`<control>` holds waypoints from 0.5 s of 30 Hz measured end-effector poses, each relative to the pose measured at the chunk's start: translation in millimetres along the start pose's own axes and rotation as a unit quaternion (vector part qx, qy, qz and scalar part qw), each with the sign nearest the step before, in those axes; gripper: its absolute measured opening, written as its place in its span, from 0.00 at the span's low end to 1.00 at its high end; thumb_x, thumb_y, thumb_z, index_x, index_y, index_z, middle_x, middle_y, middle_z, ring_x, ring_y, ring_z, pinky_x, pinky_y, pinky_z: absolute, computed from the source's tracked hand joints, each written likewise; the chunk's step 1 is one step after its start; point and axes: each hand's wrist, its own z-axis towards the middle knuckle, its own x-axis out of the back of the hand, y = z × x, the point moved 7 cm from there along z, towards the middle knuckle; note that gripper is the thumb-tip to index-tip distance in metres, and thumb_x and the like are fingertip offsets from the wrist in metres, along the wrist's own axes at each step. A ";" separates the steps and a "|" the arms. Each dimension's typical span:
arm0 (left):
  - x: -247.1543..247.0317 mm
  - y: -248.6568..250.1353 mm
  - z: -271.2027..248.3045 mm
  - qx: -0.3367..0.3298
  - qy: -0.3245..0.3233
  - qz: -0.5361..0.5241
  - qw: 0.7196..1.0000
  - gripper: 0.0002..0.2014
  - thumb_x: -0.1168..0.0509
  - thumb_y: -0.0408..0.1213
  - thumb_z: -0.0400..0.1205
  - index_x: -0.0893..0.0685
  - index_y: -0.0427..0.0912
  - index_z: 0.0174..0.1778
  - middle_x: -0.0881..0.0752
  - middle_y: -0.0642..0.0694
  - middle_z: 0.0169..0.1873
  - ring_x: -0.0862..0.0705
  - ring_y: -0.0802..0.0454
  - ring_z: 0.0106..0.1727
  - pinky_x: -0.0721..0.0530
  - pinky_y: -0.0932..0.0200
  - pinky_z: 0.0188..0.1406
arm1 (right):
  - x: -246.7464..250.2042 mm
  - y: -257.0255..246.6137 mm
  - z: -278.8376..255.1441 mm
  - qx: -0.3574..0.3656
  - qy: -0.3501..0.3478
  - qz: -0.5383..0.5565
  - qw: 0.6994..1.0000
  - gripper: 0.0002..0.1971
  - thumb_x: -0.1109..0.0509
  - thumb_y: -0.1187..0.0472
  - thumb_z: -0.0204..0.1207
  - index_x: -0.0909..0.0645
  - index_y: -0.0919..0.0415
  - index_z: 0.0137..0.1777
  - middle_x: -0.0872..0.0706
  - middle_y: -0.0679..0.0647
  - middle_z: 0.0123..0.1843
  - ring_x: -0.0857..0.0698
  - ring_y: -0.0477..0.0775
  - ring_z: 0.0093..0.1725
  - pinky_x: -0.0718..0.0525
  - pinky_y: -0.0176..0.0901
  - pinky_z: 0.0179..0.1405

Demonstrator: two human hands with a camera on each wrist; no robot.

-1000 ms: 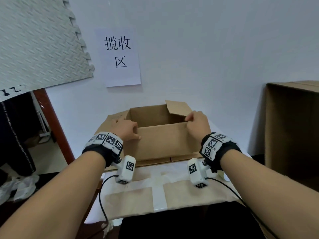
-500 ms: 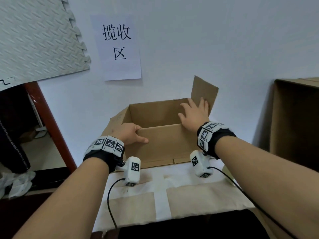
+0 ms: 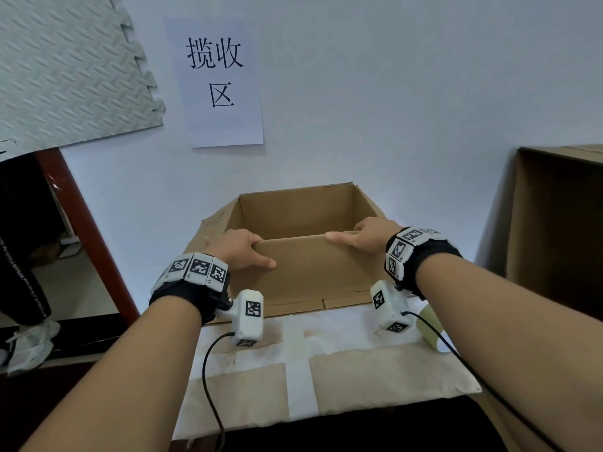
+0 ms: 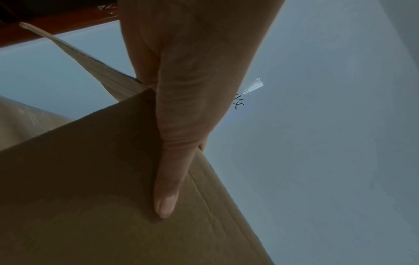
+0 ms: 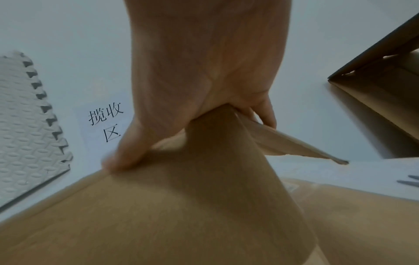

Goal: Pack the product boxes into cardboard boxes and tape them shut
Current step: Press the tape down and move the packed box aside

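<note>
An open cardboard box [image 3: 303,272] sat on the table [image 3: 300,380], pushed toward the white wall at the twelve o'clock side, its top open and its brown inside walls showing. The person stood at the six o'clock edge with both forearms reaching forward.

The left hand [image 3: 239,251] gripped the box at its near corner on the nine o'clock side. From the wrist camera, the thumb [image 4: 169,188] lay pressed flat against the outer face of the near wall, while the other fingers were hidden behind the cardboard. A side flap [image 3: 208,230] splayed outward beside that hand, toward nine o'clock.

The right hand [image 3: 365,238] gripped the matching near corner on the three o'clock side, thumb along the top edge of the near wall. Its wrist view showed fingers [image 5: 265,111] curled over a folded-down flap [image 5: 290,143] at that corner.

So the box lay directly between the two hands, each clamped on one near corner.

A roll of tape [image 3: 430,327] rested on the table at about four o'clock from the box, just behind the right wrist. A paper sign [image 3: 217,83] with printed characters hung on the wall above. A larger cardboard carton [image 3: 561,230] stood at three o'clock.
</note>
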 end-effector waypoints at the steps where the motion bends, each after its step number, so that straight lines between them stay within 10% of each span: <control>1: 0.0 0.0 -0.5 0.001 0.000 0.000 1.000 0.13 0.29 0.65 0.67 0.16 0.63 0.37 0.14 0.63 0.40 0.17 0.54 0.52 0.30 0.35 0.70 | -0.2 -0.1 -0.3 0.008 -0.007 -0.024 1.000 0.46 0.43 0.18 0.60 0.19 0.55 0.65 0.16 0.51 0.61 0.19 0.56 0.62 0.21 0.47 0.58; 15: -3.9 0.9 -19.6 -0.013 0.046 0.025 0.999 0.15 0.33 0.65 0.72 0.15 0.61 0.46 0.14 0.60 0.43 0.22 0.54 0.52 0.45 0.30 0.75 | -4.3 -7.7 -10.6 0.007 -0.039 -0.142 0.989 0.25 0.22 0.43 0.66 0.20 0.63 0.52 0.18 0.54 0.40 0.18 0.54 0.41 0.22 0.42 0.38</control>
